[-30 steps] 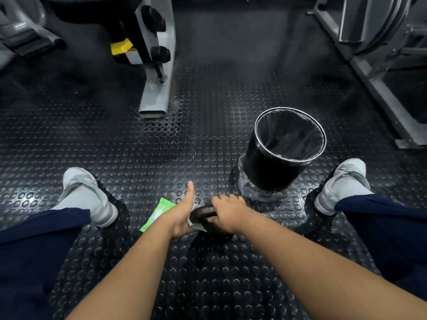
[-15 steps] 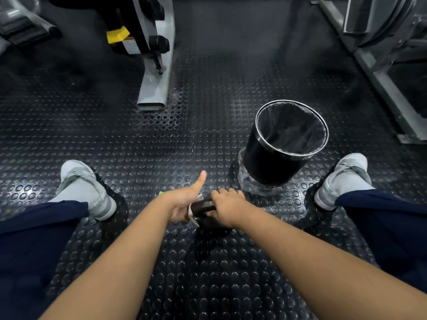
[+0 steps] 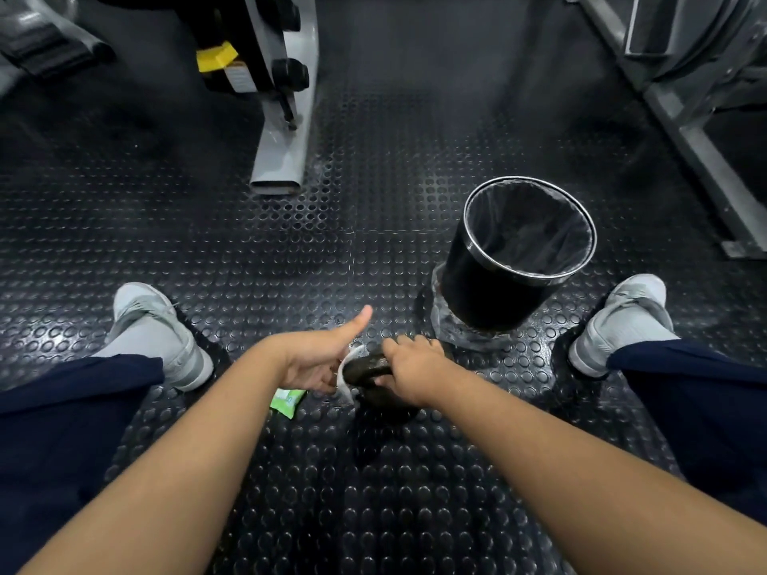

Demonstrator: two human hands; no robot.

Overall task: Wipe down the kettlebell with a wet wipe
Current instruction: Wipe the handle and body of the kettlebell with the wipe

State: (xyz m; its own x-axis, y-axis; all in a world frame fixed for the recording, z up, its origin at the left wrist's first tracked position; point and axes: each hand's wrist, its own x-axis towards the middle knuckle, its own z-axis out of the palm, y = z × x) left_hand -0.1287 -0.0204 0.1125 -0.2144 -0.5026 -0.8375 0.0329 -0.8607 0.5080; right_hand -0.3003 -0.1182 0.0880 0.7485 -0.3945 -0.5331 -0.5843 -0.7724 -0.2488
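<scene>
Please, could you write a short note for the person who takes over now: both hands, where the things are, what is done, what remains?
Left hand: holds the wet wipe against the kettlebell handle, thumb raised.
Right hand: grips the handle, steadying the kettlebell on the floor.
Green wipe packet lies by the left hand; bin stands just beyond.
Done: wipe out, on the handle.
Left: how much is wiped cannot be told; likely the body, then bin the wipe.

The kettlebell [image 3: 367, 367] in the right grip [image 3: 409, 373] looks matt, rough dark metal. The wet wipe [image 3: 343, 381] against it is thin white cloth. Beyond the grip stands a glossy black bin [image 3: 489, 292] on the floor [image 3: 332, 491] of studded rubber.
</scene>
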